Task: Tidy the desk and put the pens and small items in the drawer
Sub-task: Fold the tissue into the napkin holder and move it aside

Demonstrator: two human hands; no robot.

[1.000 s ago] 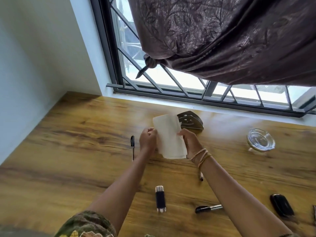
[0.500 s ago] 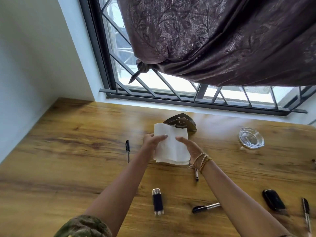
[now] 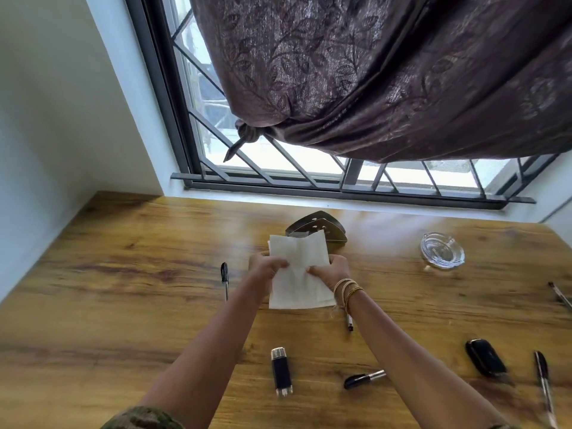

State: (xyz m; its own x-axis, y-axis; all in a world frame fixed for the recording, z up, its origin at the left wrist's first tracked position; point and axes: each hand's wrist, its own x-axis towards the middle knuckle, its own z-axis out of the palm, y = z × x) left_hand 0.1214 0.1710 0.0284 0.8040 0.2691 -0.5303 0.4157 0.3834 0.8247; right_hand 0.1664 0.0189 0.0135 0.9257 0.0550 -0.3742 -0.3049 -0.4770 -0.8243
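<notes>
Head view shows both hands over the middle of the wooden worktop (image 3: pixel 123 305); the left hand (image 3: pixel 266 269) and the right hand (image 3: pixel 332 270) each pinch one side of a white paper napkin (image 3: pixel 297 274), which is held up above the worktop and hangs down between them; the right wrist carries thin golden bangles (image 3: pixel 348 289). Just behind the napkin stands a dark metal napkin holder (image 3: pixel 328 227), and to the right of it, well apart, a glass ashtray (image 3: pixel 442 250). A black pen (image 3: pixel 224 280) lies left of the left hand; the tip of another pen (image 3: pixel 349 322) shows under the right wrist. Nearer to the person lie a dark blue lighter (image 3: pixel 281 371), a short black marker with a silver end (image 3: pixel 363 379), a black glossy case (image 3: pixel 485 357) and, at the right edge, one more black pen (image 3: pixel 543 385); a thin stick-like thing (image 3: pixel 560 295) lies farther at the right edge, too blurred to name. Behind the worktop is a barred window (image 3: pixel 278 168) with a brown curtain (image 3: pixel 387 72) knotted above it.
</notes>
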